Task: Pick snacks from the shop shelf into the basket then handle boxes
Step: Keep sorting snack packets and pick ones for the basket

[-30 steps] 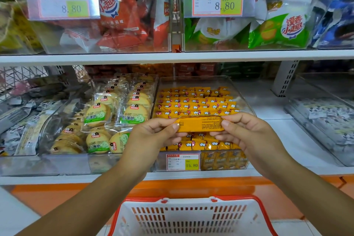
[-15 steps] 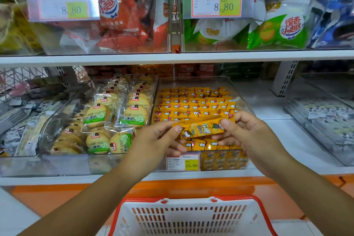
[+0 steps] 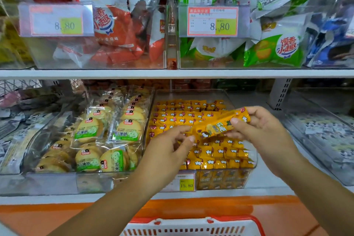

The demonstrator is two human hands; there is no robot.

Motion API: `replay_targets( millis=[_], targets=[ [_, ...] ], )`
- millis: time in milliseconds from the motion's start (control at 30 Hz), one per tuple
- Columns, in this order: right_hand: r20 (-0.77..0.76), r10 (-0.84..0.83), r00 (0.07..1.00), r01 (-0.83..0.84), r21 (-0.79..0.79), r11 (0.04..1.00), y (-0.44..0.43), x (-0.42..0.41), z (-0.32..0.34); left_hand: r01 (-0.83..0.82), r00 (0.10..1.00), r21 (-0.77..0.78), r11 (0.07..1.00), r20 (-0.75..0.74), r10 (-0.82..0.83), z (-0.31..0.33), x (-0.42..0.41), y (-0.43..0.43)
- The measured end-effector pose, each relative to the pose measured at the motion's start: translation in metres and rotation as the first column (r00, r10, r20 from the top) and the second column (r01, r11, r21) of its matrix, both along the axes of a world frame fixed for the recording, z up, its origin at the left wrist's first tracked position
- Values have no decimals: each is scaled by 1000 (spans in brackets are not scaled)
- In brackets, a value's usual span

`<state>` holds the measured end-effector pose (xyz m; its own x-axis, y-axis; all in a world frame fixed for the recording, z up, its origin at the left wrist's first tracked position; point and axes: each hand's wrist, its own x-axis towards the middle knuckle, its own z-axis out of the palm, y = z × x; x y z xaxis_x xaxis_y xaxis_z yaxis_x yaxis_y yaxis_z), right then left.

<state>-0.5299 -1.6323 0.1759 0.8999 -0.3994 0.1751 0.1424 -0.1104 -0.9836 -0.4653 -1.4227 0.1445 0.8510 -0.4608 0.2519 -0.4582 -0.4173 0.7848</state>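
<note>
The right hand (image 3: 262, 130) pinches a yellow bar (image 3: 220, 126), tilted above the bin (image 3: 191, 95) at the lower shelf's (image 3: 268, 180) front edge. The left hand (image 3: 172, 145), fingers relaxed, is beside its lower end, above the basket (image 3: 191, 229).

Yellow snack bar held above its bin on the shop shelf

The right hand (image 3: 262, 130) pinches a yellow snack bar (image 3: 220, 125) by its upper end, the bar tilted down to the left. The left hand (image 3: 170, 149) has loosely spread fingers just beside the lower end. Under them a clear bin (image 3: 191, 94) holds rows of the same bars and carries a 15.80 price tag (image 3: 186, 185). Beside it on the left lie round biscuit packets (image 3: 126, 130). A red-rimmed white basket (image 3: 191, 225) sits below the lower shelf (image 3: 268, 182).
</note>
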Motion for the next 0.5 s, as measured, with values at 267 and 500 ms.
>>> replay_targets(
  millis=[267,500],
  targets=[
    [24,-177,984,152,-626,765,-46,75,14,-94,962,546,833,265,-65,3,73,-63],
    [-311,-100,945,-224,-840,495,-65,144,12,-126,964,614,780,263,-51,-26,102,-76]
  ],
)
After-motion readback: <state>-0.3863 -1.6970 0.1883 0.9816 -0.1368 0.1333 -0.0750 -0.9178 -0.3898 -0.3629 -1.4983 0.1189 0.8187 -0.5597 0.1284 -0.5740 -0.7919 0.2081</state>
